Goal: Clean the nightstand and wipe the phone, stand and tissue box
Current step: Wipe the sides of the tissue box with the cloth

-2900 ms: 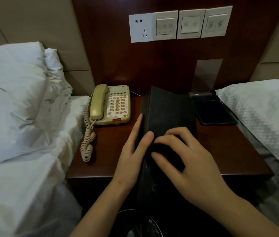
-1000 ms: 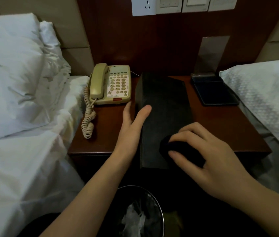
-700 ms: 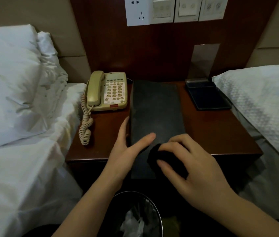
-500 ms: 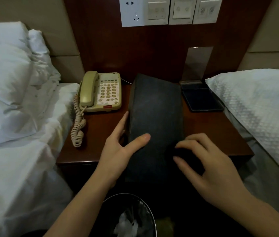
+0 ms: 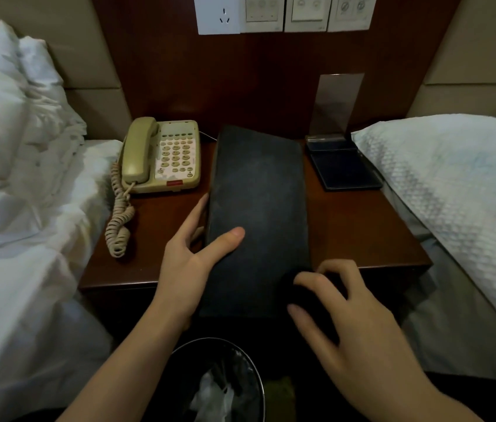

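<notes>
The right hand (image 5: 347,318), gripping a dark cloth (image 5: 307,295), slid off the tissue box (image 5: 258,214) on the nightstand (image 5: 359,233).

1. The phone (image 5: 163,156), at 10 o'clock on the desk (image 5: 359,233), has a keypad of pale buttons and a red label at its near edge; the print on both is too small to read.
2. The wall switch plates (image 5: 306,12) at 12 o'clock carry small round symbols, too blurred to make out.
3. Nothing else bears legible text.
</notes>
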Demonstrator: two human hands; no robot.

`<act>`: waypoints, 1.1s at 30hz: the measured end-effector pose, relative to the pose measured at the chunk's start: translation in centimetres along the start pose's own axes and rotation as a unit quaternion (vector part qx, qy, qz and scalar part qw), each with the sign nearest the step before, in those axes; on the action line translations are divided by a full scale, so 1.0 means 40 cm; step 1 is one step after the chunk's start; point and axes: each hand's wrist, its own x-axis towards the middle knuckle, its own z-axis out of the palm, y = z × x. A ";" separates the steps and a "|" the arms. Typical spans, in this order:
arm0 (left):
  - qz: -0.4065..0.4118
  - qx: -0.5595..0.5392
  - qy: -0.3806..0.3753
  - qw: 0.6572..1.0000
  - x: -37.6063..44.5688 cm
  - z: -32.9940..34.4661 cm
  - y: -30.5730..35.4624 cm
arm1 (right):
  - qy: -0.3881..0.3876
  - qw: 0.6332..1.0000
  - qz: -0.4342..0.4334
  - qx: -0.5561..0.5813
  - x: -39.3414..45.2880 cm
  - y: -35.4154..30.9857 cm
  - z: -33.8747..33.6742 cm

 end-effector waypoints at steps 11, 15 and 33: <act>-0.037 -0.055 0.040 0.997 -0.020 0.009 -0.006 | 0.016 0.988 0.108 0.107 0.099 -0.007 -0.001; -0.031 -0.033 0.033 0.998 -0.009 0.009 0.004 | -0.068 0.983 0.143 0.092 -0.022 -0.044 -0.017; -0.064 -0.141 0.086 0.984 -0.026 0.041 0.072 | 0.136 0.984 -0.103 -0.059 0.073 -0.188 -0.030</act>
